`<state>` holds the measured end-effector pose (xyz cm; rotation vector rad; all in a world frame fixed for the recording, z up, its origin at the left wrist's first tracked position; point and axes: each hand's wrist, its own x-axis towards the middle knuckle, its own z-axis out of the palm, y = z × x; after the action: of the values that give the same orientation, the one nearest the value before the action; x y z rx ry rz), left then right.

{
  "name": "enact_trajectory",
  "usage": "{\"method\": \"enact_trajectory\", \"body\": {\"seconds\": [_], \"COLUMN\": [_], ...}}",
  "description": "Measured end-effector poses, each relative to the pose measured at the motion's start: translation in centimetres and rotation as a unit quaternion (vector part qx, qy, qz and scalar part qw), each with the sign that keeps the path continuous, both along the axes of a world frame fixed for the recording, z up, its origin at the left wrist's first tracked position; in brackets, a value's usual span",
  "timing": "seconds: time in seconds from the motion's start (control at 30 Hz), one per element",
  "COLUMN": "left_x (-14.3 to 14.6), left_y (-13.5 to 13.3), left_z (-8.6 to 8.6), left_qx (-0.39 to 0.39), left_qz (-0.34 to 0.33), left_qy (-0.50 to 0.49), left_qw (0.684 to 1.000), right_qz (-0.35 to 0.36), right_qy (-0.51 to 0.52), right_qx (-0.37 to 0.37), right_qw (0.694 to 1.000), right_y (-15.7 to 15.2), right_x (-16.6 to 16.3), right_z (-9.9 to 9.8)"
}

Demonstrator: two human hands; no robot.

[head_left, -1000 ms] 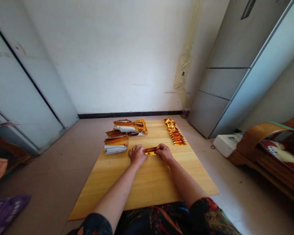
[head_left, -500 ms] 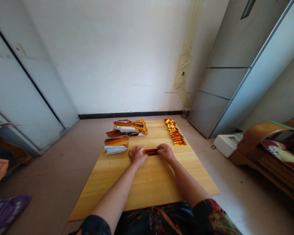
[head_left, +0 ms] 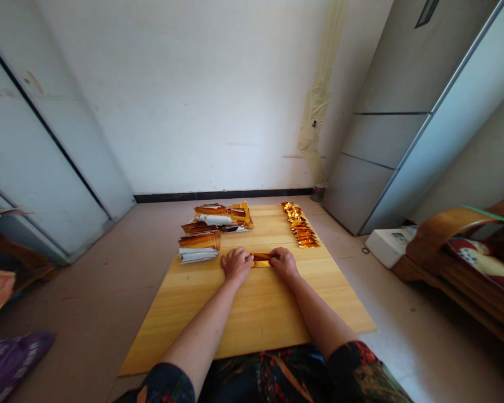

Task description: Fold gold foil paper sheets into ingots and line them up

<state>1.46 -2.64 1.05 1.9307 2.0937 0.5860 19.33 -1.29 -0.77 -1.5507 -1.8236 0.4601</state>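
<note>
Fingers of my left hand [head_left: 237,265] are bent and set close together, closed on the left end of an amber strip [head_left: 261,261]. Those of my right hand [head_left: 284,262] are likewise drawn in, thumb side foremost, closed on its right end. Neither hand is spread; only a narrow gap separates the two, and the strip's middle shows across it. How the fingertips meet on the underside is hidden from me.

Location of the strip: at the middle of the wooden table [head_left: 273,313], low over the surface, nearer to me than the stacks. It shows a darker brown band along its far edge and a brighter gold one along the near edge, which I read as a partly folded state.

Progress, as I judge it: partial. On the far right, a row of shiny gold packets [head_left: 301,228] lies close together, apparently the finished pieces; I cannot count them reliably. At the far left, amber wrappers [head_left: 199,242] and a white bundle [head_left: 199,255] lie piled, apparently unworked. One piece is in hand, and I find it incomplete.
</note>
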Motion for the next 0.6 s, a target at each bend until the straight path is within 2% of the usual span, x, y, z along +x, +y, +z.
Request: {"method": "enact_trajectory", "body": {"seconds": [0.13,0.23,0.33,0.4,0.5,0.6], "left_x": [0.1,0.1,0.1,0.1,0.0,-0.1], "left_y": [0.0,0.0,0.0,-0.1,-0.1,-0.2], "left_z": [-0.1,-0.1,-0.1,-0.1,0.0,0.1], "left_qx": [-0.001,0.002,0.009,0.011,0.012,0.011], "left_qz": [0.006,0.000,0.001,0.003,-0.002,-0.003], "left_qy": [-0.005,-0.007,-0.008,-0.009,-0.012,-0.011], "left_qw": [1.000,1.000,1.000,1.000,1.000,1.000], "right_qz": [0.002,0.027,0.071,0.073,0.066,0.081], "right_qy": [0.061,0.025,-0.075,-0.124,-0.150,-0.151], "right_qx": [0.084,0.167,0.167,0.145,0.137,0.169], "right_qw": [0.995,0.985,0.981,0.979,0.977,0.971], "right_y": [-0.3,-1.3,-2.2,-2.6,-2.6,-2.6], "right_x": [0.3,0.5,0.2,-0.1,-0.5,-0.6], "right_z": [-0.2,0.2,0.7,0.8,0.7,0.5]}}
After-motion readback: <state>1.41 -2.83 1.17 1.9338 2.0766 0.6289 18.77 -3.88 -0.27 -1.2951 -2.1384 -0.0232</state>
